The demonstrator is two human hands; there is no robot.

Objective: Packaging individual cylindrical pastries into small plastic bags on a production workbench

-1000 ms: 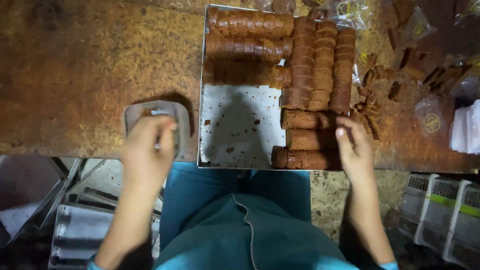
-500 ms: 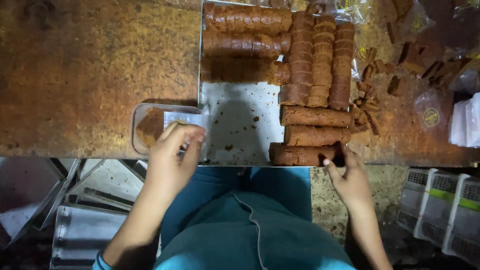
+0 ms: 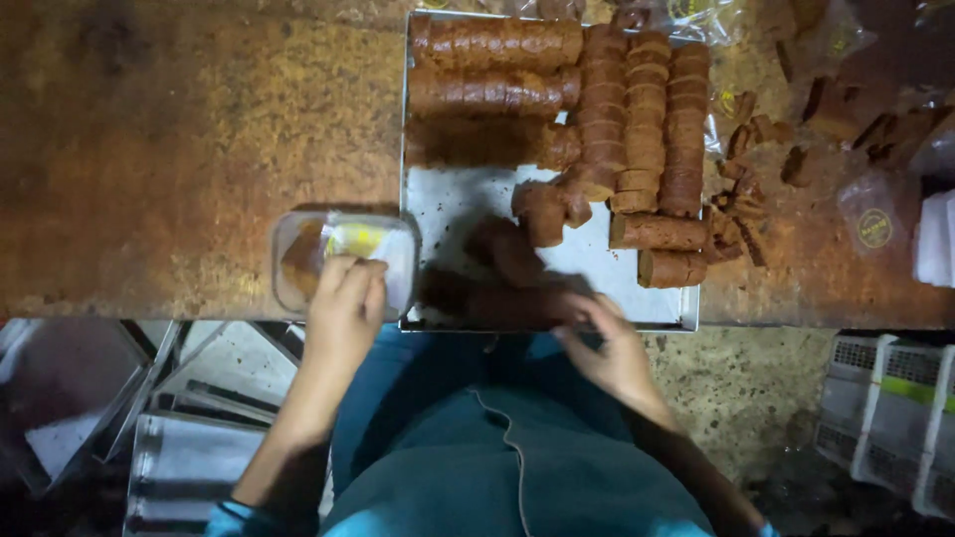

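A clear plastic container (image 3: 298,254) with a brown piece and a yellow label inside sits on the rusty table, against the left rim of a metal tray (image 3: 466,199). My left hand (image 3: 343,303) grips its near edge. Long rolls of brown slices (image 3: 647,109) lie packed across the tray's far and right parts. My right hand (image 3: 609,348) is at the tray's front edge, fingers closed on the right end of a blurred brown roll (image 3: 487,303) lying along that edge. Another blurred brown piece (image 3: 509,251) lies just behind it.
Loose brown pieces (image 3: 748,139) and clear plastic bags (image 3: 875,224) litter the table (image 3: 149,149) right of the tray. White crates (image 3: 885,418) stand on the floor at the right. Metal trays (image 3: 189,447) lie on the floor at the left.
My left hand slid the plastic container rightward up against the tray. My right hand moved left along the front edge, and the front brown roll shifted left with it.
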